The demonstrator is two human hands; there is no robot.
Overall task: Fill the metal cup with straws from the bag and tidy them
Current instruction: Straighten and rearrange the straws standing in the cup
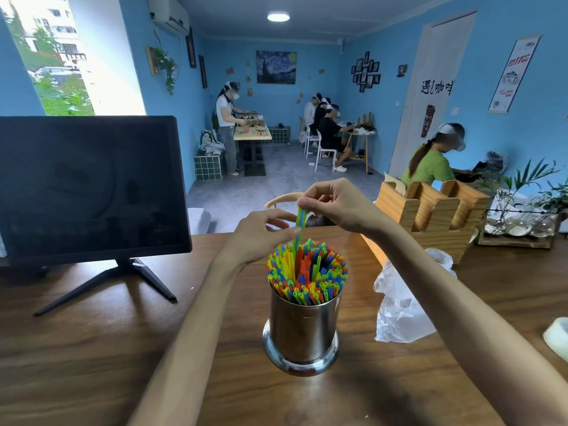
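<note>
Right in front of you the metal cup (302,329) stands upright on the wooden table (92,348), and it is packed — a dense bundle of coloured straws (307,272) fans out above its rim, tips splayed in every direction. The filling looks close to done; what's left, by my reading, is seating the last few and evening out that ragged spread.

Just to the right of the cup lies the clear plastic bag (402,305), crumpled and slack. I can't tell whether any straws remain inside it — the folds and glare hide its contents.

Above the cup, your right hand (335,204) pinches the tops of a couple of straws (301,219), green and blue, between thumb and fingertips, their lower ends already down among the others. Your left hand (261,232) hovers beside them with fingers loosely curved, one fingertip at or very near the raised straws; it grips nothing that I can see, though true contact is hard to judge from this angle.

Further back, a dark monitor (89,186) sits on the left and a wooden holder (430,210) on the right. Your hands hide part of the far side of the bundle, and a pale object at the right edge is cut off.
</note>
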